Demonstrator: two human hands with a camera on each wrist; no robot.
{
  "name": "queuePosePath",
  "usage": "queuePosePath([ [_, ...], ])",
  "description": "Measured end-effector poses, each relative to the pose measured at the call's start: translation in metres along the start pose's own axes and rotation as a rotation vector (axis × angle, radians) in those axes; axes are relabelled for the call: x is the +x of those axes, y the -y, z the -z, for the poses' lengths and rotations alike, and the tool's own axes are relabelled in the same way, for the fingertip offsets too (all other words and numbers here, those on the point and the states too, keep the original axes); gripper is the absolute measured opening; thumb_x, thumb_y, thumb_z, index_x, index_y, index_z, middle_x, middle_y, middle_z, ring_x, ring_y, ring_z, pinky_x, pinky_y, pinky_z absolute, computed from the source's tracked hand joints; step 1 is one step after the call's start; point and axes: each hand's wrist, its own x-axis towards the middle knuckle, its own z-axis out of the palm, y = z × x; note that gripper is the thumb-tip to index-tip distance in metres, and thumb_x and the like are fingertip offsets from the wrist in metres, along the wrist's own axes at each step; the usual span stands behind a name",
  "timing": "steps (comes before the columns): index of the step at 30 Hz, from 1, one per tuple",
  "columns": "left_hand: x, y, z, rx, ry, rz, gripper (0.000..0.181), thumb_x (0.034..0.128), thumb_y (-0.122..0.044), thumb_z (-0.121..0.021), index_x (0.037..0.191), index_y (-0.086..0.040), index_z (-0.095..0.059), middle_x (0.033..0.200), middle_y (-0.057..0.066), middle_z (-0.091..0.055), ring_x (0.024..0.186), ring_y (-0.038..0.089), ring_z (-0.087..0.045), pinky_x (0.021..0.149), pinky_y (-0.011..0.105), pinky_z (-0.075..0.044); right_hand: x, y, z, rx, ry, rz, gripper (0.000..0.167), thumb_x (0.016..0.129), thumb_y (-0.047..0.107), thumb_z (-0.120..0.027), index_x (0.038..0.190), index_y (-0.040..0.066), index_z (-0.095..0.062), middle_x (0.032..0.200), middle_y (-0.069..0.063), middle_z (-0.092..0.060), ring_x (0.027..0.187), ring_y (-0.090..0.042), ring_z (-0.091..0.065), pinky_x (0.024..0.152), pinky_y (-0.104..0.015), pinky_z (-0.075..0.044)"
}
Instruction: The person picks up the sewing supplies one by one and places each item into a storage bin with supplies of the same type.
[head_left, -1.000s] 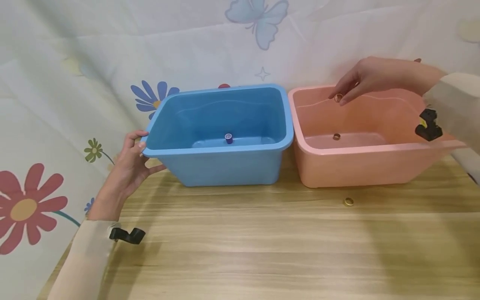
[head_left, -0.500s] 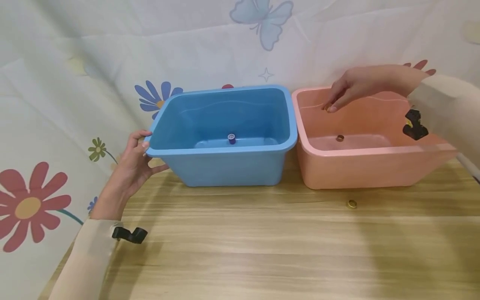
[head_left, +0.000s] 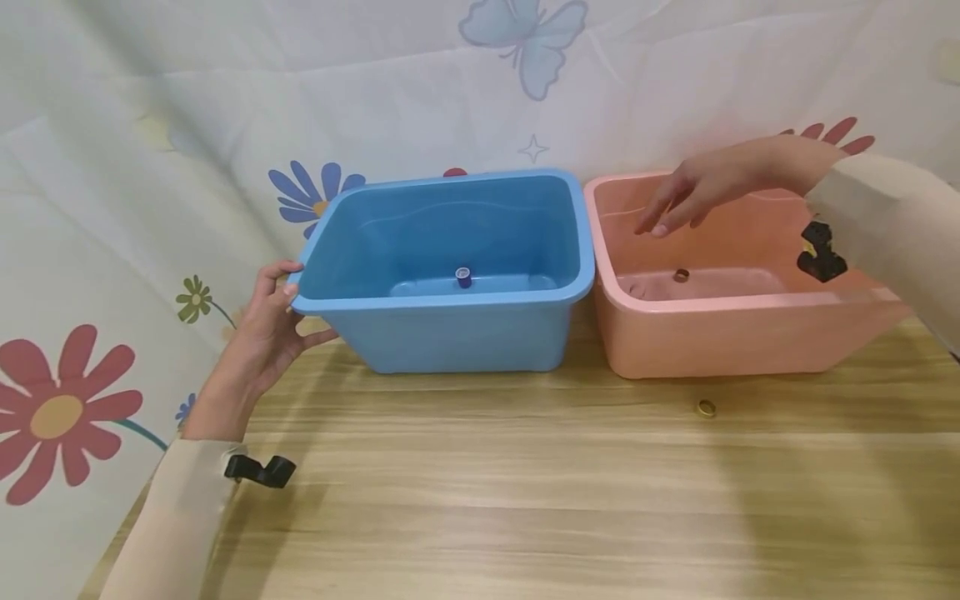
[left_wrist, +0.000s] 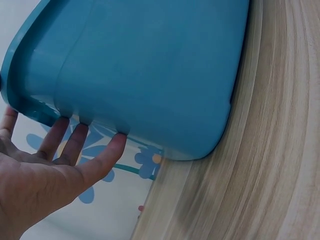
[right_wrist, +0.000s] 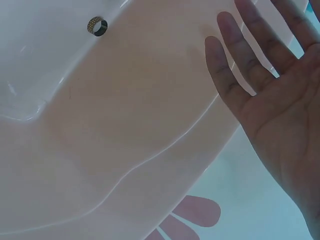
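Note:
At the left end of the blue plastic bin (head_left: 442, 303), my left hand (head_left: 264, 329) holds the rim, with fingertips against the end wall in the left wrist view. My right hand (head_left: 712, 183) hovers over the pink plastic bin (head_left: 720, 333), fingers extended and nothing between them. A gold ring (head_left: 681, 275) lies on the pink bin's floor; the right wrist view shows a patterned ring (right_wrist: 97, 26) there. A faint, blurred shape (head_left: 637, 289) appears near that bin's left floor corner. Inside the blue bin stands a small purple ring-like piece (head_left: 464, 277) with a pale top.
Another gold ring (head_left: 706, 408) lies on the wooden table (head_left: 480, 492) in front of the pink bin. Both bins stand side by side against a white flower-printed cloth (head_left: 405, 100). Black camera mounts sit on both sleeves.
My right hand has moved left and lower over the pink bin, and its fingers have spread, letting go of the ring they pinched. My left hand stays on the blue bin.

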Motion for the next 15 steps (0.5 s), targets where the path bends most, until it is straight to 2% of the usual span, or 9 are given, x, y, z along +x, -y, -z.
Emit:
queuePosePath([
  [4, 0.000, -0.001, 0.000, -0.001, 0.001, -0.001, 0.028, 0.1057, -0.022, -0.047, 0.131, -0.031, -0.039, 0.155, 0.005, -0.026, 0.138, 0.033, -0.033, 0.085, 0.048, -0.059, -0.003, 0.000, 0.000, -0.016, -0.012, -0.016, 0.055, 0.101, 0.041, -0.061, 0.144, 0.007, -0.056, 0.146, -0.018, -0.055, 0.131, -0.037, -0.054, 0.098, -0.048, -0.054],
  [8, -0.001, -0.001, 0.000, -0.013, 0.006, 0.003, 0.027, 0.1059, -0.021, -0.046, 0.130, -0.031, -0.040, 0.156, 0.005, -0.025, 0.139, 0.033, -0.032, 0.085, 0.048, -0.059, -0.012, 0.000, 0.000, -0.026, -0.064, 0.006, 0.051, 0.103, 0.036, -0.058, 0.143, 0.005, -0.057, 0.143, -0.016, -0.059, 0.126, -0.034, -0.058, 0.097, -0.046, -0.055],
  [11, -0.001, 0.000, 0.000, -0.011, 0.008, 0.004, 0.027, 0.1061, -0.021, -0.046, 0.130, -0.031, -0.039, 0.157, 0.004, -0.024, 0.139, 0.034, -0.030, 0.086, 0.048, -0.059, -0.025, 0.002, -0.002, -0.046, -0.132, 0.022, 0.047, 0.104, 0.034, -0.057, 0.142, 0.006, -0.058, 0.139, -0.014, -0.062, 0.124, -0.032, -0.060, 0.097, -0.046, -0.055],
  [15, 0.001, -0.001, 0.001, -0.007, 0.007, -0.005, 0.027, 0.1067, -0.020, -0.044, 0.131, -0.031, -0.039, 0.156, 0.004, -0.025, 0.139, 0.033, -0.031, 0.085, 0.047, -0.059, -0.048, 0.008, -0.006, -0.127, -0.259, 0.002, 0.039, 0.103, 0.033, -0.059, 0.138, 0.015, -0.064, 0.135, -0.003, -0.066, 0.122, -0.022, -0.060, 0.098, -0.032, -0.052],
])
